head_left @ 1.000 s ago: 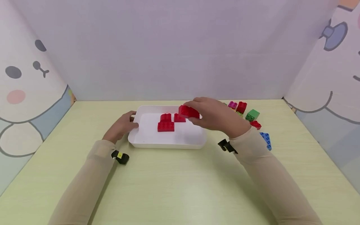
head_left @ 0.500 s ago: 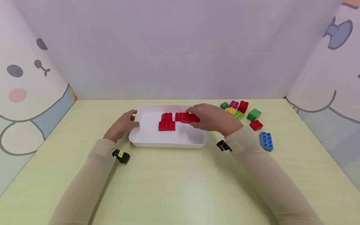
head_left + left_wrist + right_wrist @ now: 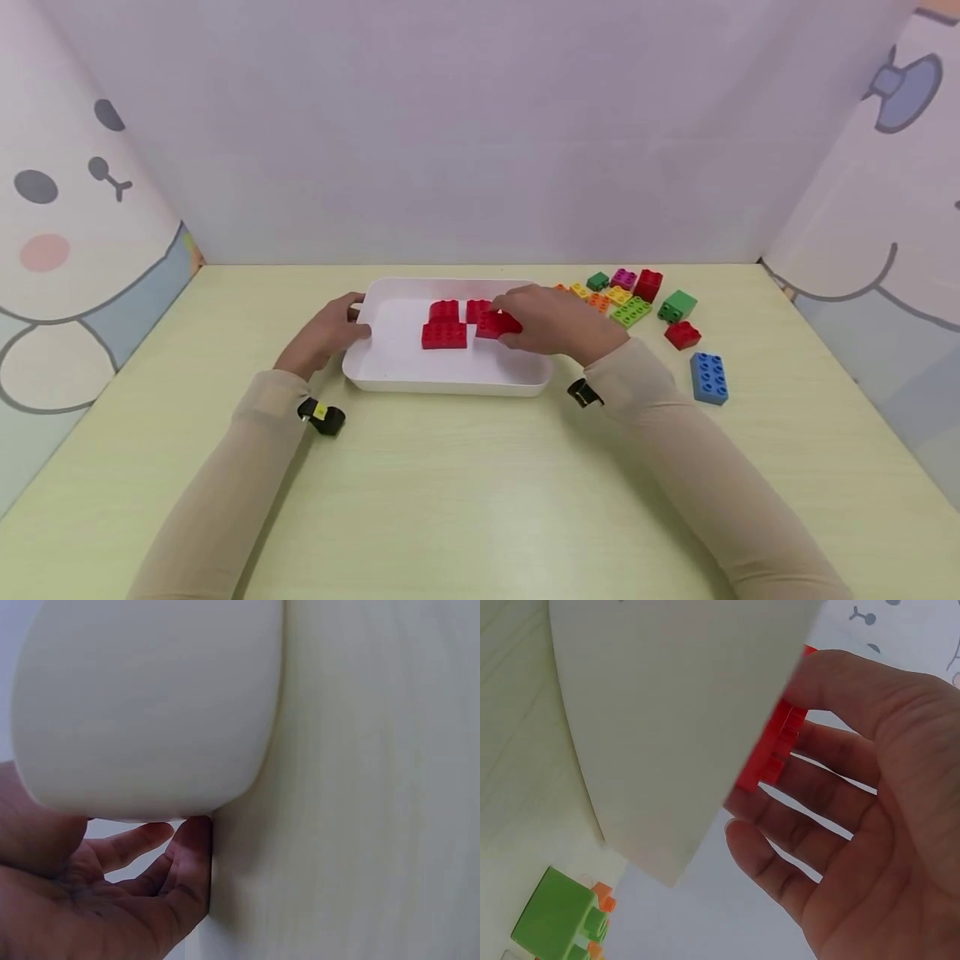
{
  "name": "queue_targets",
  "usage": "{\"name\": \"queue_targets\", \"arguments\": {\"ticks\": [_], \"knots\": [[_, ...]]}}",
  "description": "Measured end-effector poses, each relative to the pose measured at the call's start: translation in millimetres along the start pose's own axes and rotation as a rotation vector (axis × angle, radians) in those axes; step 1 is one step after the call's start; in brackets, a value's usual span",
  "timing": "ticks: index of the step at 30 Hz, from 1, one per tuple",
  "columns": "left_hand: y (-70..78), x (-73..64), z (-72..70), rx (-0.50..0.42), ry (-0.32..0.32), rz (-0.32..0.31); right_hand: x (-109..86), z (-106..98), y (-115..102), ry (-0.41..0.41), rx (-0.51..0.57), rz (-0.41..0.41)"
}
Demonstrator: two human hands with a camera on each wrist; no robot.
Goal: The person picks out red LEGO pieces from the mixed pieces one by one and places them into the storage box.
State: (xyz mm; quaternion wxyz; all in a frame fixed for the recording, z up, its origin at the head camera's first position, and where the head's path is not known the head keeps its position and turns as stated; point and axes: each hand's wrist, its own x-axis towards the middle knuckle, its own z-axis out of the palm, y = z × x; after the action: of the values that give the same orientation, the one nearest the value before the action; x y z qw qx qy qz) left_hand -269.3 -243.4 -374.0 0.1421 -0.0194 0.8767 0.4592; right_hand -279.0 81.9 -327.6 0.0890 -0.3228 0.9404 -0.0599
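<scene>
The red rectangular studded plastic brick (image 3: 492,325) is at the right half of the white rounded plastic tray (image 3: 390,367), pinched between thumb and fingers of the right hand (image 3: 558,319), which reaches over the tray's right rim. The left hand (image 3: 322,335) grips the tray's left end. White floor shows from the three other red plastic bricks (image 3: 444,336), around the tray's middle, to its near edge; pale wood-grain table (image 3: 450,483) spreads in front of the tray, and multicoloured studded plastic bricks (image 3: 631,312) lie to its right.
</scene>
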Motion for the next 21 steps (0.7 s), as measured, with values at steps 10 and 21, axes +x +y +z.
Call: {"name": "queue_targets", "arguments": {"ticks": [10,21], "knots": [[2.8,-1.2,-2.1,-0.005,-0.002,-0.010,10.8,6.0,-0.4,-0.069,-0.031,0.010],[0.6,1.9,-1.8,0.000,0.008,-0.050,15.4,14.2,4.6,-0.113,-0.021,0.007]]}}
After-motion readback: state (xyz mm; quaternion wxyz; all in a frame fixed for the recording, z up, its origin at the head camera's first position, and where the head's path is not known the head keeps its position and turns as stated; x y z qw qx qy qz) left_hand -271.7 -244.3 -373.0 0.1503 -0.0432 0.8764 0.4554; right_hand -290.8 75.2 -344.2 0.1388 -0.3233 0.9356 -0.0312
